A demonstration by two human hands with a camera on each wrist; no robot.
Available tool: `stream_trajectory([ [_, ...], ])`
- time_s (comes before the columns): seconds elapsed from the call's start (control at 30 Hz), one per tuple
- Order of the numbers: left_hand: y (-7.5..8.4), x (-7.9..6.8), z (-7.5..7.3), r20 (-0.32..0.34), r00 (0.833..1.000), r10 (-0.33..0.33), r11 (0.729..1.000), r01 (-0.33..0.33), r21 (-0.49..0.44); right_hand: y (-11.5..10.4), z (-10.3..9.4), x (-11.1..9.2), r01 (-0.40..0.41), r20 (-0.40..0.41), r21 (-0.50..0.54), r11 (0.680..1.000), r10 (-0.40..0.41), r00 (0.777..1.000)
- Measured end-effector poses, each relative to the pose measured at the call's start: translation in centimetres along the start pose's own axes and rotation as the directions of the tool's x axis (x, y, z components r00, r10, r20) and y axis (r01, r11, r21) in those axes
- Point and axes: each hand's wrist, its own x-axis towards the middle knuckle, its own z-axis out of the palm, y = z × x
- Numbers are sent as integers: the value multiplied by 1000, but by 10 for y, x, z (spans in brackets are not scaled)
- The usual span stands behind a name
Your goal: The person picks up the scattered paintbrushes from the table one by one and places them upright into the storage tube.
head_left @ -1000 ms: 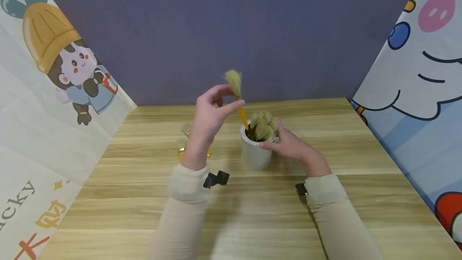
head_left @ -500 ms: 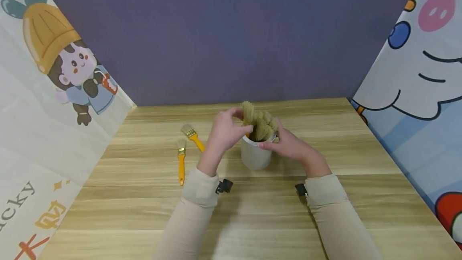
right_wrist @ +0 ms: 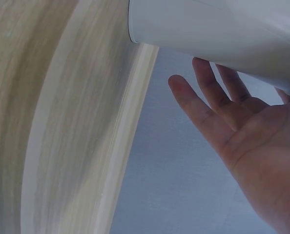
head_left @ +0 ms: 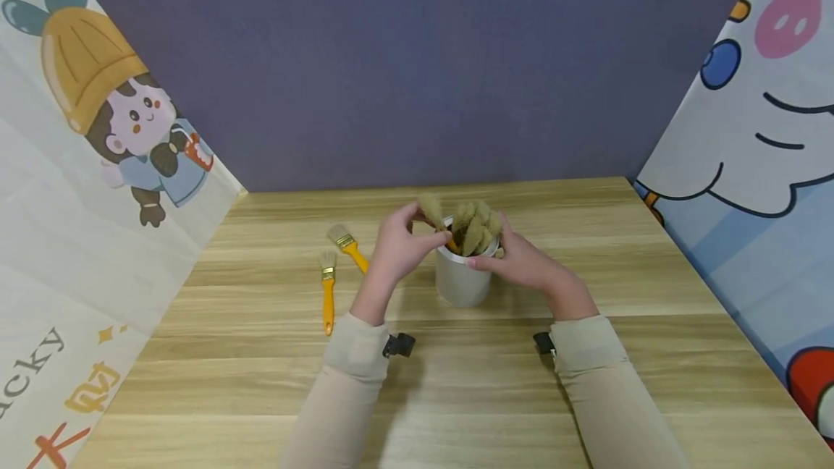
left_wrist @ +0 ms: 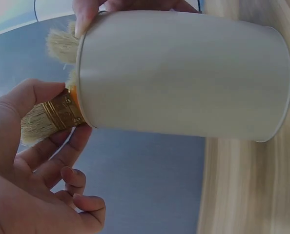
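beige sleeves [head_left: 348, 386], black wrist devices [head_left: 399, 344]

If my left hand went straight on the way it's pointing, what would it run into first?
Beyond the paintbrush it pinches, your left hand would probably meet the white cylindrical container first, near its top; the exact gap is unclear.

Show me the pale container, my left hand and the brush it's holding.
Pale container [left_wrist: 184, 73]: left wrist view, side wall.
Left hand [head_left: 399, 246]: head view, middle of the hand.
Brush [left_wrist: 63, 112]: left wrist view, metal band.
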Motion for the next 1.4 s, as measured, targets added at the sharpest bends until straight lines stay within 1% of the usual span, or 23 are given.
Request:
stream_trajectory([
  [0.1, -3, 0, 1, 6, 1000, -9, 1000, 9, -1, 0, 0, 0, 1, 5, -2, 1000, -1, 1000],
  [0.17, -4, 0, 2, 19, 1000, 1, 1000, -1, 15, 1, -1, 0, 4, 9, 0, 1000, -4, 1000],
  [0.23, -2, -1, 4, 39, 999, 10, 999, -12, 50, 1, -1, 0, 7, 11, 0, 1000, -7, 1000],
  [0.3, 1, -1, 6, 53, 998, 33, 995, -38, 97, 1, 0, -1, 11, 8, -5, 1000, -11, 1000],
  [0.43, 7, -4, 9, 64, 996, 56, 981, -67, 180, 1, 1, -1, 9, -5, -14, 1000, -9, 1000],
  [0.53, 10, -6, 9, 56, 997, 60, 979, -69, 190, 1, 1, -1, -1, -11, -10, 1000, 1, 1000],
  [0.63, 15, -8, 6, 51, 997, 65, 980, -73, 185, 1, 1, -1, 4, -9, -16, 1000, -5, 1000],
  [0.7, 18, -9, 5, 51, 996, 70, 977, -78, 197, 1, 1, -1, 7, -13, -22, 1000, -7, 1000],
  [0.87, 25, -10, 4, 79, 995, 64, 969, -81, 234, 0, -1, -1, 23, -13, -28, 999, -24, 1000],
  [1.0, 28, -9, 6, 110, 991, 79, 959, -106, 261, -1, -2, -1, 31, -5, -17, 999, -31, 1000],
  [1.07, 29, -8, 7, 125, 988, 91, 950, -124, 287, -1, -2, -1, 28, -2, -9, 1000, -28, 1000],
  [1.17, 30, -8, 9, 152, 984, 92, 925, -141, 352, -1, -2, 0, 29, 3, -6, 1000, -29, 1000],
  [1.3, 31, -8, 11, 204, 975, 92, 866, -179, 467, 0, -1, 0, 39, 7, -11, 999, -39, 999],
  [1.4, 31, -8, 11, 235, 966, 110, 830, -220, 512, -1, -1, 1, 43, 9, -3, 999, -43, 999],
])
